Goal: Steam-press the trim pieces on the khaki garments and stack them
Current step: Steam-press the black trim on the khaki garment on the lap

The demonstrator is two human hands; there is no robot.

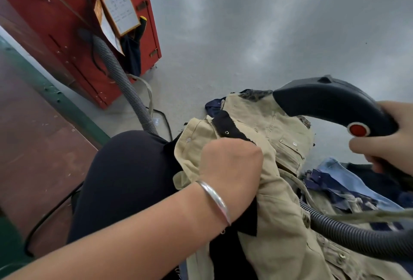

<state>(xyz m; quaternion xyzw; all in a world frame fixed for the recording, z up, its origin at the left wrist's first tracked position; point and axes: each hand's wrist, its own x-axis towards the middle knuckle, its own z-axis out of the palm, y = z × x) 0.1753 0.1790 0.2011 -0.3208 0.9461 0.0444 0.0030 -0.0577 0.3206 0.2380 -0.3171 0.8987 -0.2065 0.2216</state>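
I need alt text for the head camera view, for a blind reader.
A person's left hand grips a khaki garment with black trim on their lap, while the right hand holds a dark steamer head above it.

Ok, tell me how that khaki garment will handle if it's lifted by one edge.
Probably floppy: the khaki garment bunches and folds where the left hand grips it. Likely to drape and trail, since it spills loosely over the lap. Its metal snaps may add slight weight.

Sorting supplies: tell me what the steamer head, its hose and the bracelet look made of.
Steamer head: likely matte dark moulded plastic, smooth, seamless.
Hose: flexible ribbed grey plastic, probably.
Bracelet: polished silvery metal, bright highlights.
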